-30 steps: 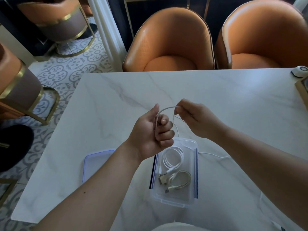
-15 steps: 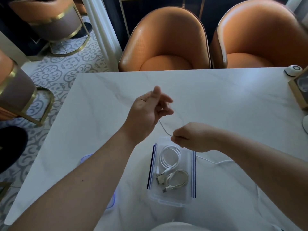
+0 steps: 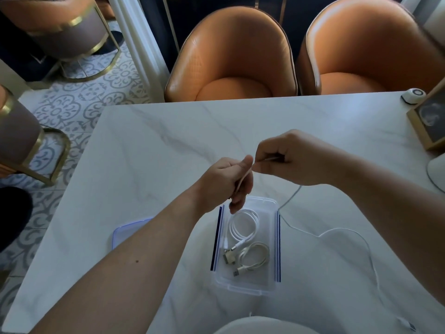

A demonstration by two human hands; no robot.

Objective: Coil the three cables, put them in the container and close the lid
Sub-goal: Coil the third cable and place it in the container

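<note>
Hands rejoined above container point(image 3: 245, 283), third cable half-coiled.
Left hand point(image 3: 226, 182) grips loops; right hand point(image 3: 296, 157), risen since, pinches thin cable point(image 3: 290, 197); slack trails toward table's point(image 3: 168, 145) near-right corner; two coiled cables point(image 3: 243, 227) inside.

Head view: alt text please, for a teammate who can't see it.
The left hand and right hand pinch a thin white cable over the open container, which holds two coiled cables. The lid lies left of it.
</note>
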